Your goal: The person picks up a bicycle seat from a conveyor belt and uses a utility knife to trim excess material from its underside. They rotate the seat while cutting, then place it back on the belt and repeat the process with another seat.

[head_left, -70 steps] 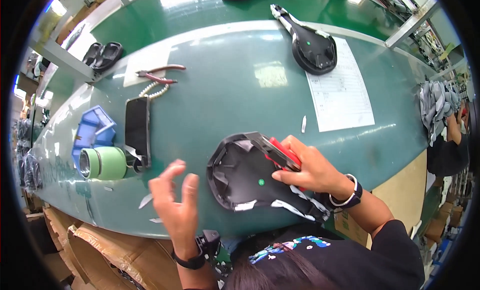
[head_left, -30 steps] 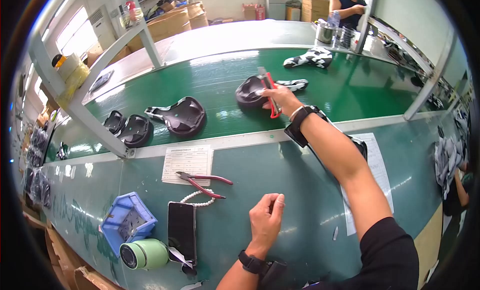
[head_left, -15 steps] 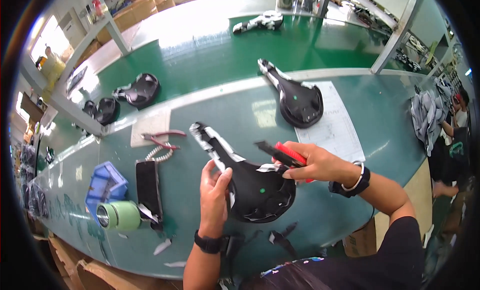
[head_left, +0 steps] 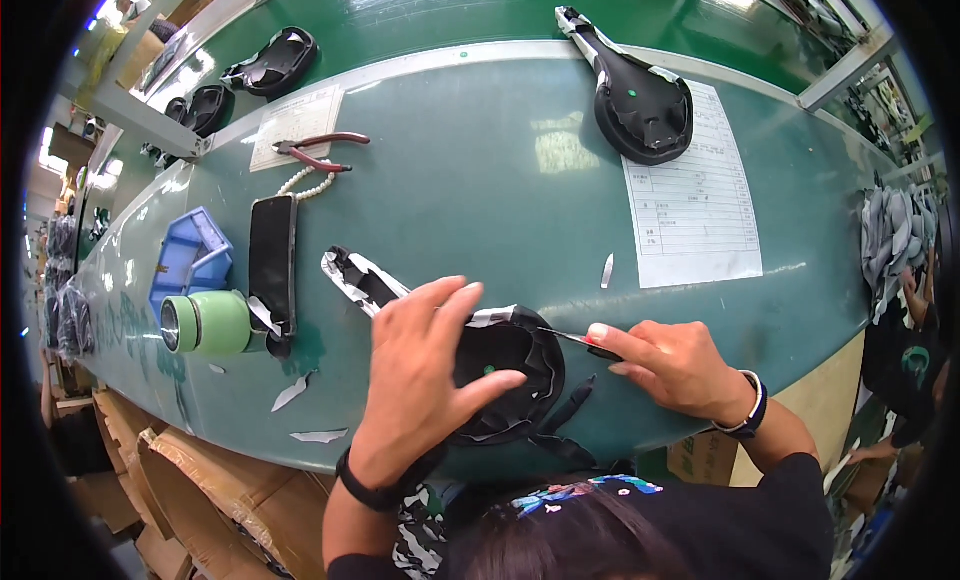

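A black bicycle saddle (head_left: 512, 352) with black-and-white edging along its nose lies hollow side up on the green table, close in front of me. Over its middle my left hand (head_left: 425, 365) is spread, thumb apart from the fingers, hiding part of the saddle; nothing is in it. My right hand (head_left: 670, 365) is closed on a red-handled knife (head_left: 600, 345). Its thin blade points left, its tip at the saddle's right rim. Dark trimmed strips (head_left: 570, 405) lie beside the saddle's near right edge.
A second saddle (head_left: 645, 105) rests partly on a printed sheet (head_left: 695, 220) at the back right. On the left are pliers (head_left: 325, 150), a phone (head_left: 273, 265), a green flask (head_left: 215, 322) and a blue tray (head_left: 195, 260). White scraps (head_left: 292, 390) lie near the front edge.
The saddle has come down from my left hand onto the table. That hand has opened over it. My right hand has moved right and lower, with the knife blade now at the rim.
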Available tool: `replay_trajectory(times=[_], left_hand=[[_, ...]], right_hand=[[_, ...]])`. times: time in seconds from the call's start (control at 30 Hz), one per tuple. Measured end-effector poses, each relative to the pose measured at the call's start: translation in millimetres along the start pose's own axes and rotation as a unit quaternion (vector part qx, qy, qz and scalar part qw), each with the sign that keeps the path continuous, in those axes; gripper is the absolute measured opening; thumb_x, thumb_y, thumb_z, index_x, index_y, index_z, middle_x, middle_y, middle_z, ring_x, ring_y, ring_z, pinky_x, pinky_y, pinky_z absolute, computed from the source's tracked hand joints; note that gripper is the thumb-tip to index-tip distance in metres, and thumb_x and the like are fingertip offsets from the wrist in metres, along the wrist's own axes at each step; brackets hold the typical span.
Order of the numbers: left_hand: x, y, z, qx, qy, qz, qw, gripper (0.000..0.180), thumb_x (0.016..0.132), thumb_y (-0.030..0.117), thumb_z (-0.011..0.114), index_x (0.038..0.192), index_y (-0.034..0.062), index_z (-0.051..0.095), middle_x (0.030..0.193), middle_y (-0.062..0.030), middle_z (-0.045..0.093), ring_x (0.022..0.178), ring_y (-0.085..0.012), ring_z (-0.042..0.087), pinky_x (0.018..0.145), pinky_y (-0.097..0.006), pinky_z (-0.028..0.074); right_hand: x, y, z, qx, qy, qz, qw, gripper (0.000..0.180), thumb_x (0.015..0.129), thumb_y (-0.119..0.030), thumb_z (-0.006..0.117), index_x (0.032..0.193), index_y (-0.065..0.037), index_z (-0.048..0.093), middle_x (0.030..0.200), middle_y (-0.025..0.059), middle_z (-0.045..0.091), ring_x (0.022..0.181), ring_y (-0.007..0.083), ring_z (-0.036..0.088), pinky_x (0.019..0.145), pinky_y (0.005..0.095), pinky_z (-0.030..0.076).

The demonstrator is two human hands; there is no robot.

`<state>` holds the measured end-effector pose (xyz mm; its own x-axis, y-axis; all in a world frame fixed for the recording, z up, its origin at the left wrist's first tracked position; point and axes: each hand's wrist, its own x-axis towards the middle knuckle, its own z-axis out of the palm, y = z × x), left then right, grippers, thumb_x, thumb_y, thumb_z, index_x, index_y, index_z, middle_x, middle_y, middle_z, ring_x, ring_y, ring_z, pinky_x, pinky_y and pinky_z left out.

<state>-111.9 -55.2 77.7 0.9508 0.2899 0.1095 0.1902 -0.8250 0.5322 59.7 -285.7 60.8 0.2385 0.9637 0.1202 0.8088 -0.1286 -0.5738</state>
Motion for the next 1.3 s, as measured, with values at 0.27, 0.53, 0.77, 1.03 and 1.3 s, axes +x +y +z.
replay_trajectory(times=[0.27, 0.53, 0.77, 1.03, 1.3], left_hand=[[9, -14, 19, -0.002, -0.061, 0.034, 0.998, 0.066, 0.066, 0.046, 0.082, 0.113, 0.0057, 0.057, 0.098, -0.0056, 0.059, 0.097, -0.0225, 0.054, 0.096, -0.040, 0.031], [10, -18, 27, -0.015, -0.008, 0.040, 0.999, 0.066, 0.062, 0.047, 0.083, 0.108, 0.0059, 0.060, 0.094, -0.0049, 0.060, 0.093, -0.0226, 0.055, 0.093, -0.040, 0.034], [9, -17, 25, -0.007, 0.002, 0.049, 0.999, 0.063, 0.064, 0.047, 0.081, 0.108, 0.0078, 0.061, 0.091, -0.0043, 0.059, 0.091, -0.0219, 0.055, 0.092, -0.040, 0.032], [-1, 24, 7, 0.074, -0.018, 0.007, 0.997, 0.059, 0.064, 0.035, 0.083, 0.113, 0.0108, 0.059, 0.086, -0.0035, 0.050, 0.087, -0.0209, 0.048, 0.087, -0.040, 0.028], [-13, 28, 6, 0.087, -0.016, -0.044, 0.995, 0.057, 0.068, 0.036, 0.082, 0.113, 0.0113, 0.057, 0.088, -0.0041, 0.050, 0.089, -0.0219, 0.047, 0.087, -0.040, 0.027]], right_hand=[[13, 0, 3, -0.129, -0.018, -0.072, 0.989, 0.065, 0.080, -0.006, 0.061, 0.140, -0.027, 0.050, 0.064, 0.0030, 0.044, 0.049, 0.0188, 0.048, 0.043, 0.0325, 0.039], [-18, -26, 23, -0.064, -0.065, 0.056, 0.994, 0.065, 0.087, -0.007, 0.058, 0.147, -0.022, 0.040, 0.066, 0.0084, 0.045, 0.045, 0.0242, 0.046, 0.041, 0.0372, 0.040], [-44, -58, 30, 0.091, -0.055, 0.207, 0.973, 0.063, 0.088, -0.012, 0.066, 0.146, -0.014, 0.038, 0.084, 0.0163, 0.064, 0.066, 0.0336, 0.064, 0.057, 0.0411, 0.051], [38, -53, 24, 0.217, 0.150, 0.138, 0.955, 0.059, 0.087, -0.006, 0.067, 0.139, -0.004, 0.041, 0.121, 0.0213, 0.062, 0.095, 0.0393, 0.066, 0.075, 0.0391, 0.055], [58, -54, 41, 0.210, 0.136, 0.119, 0.961, 0.052, 0.084, -0.002, 0.065, 0.132, -0.002, 0.046, 0.098, 0.0188, 0.063, 0.075, 0.0307, 0.064, 0.065, 0.0375, 0.051]])
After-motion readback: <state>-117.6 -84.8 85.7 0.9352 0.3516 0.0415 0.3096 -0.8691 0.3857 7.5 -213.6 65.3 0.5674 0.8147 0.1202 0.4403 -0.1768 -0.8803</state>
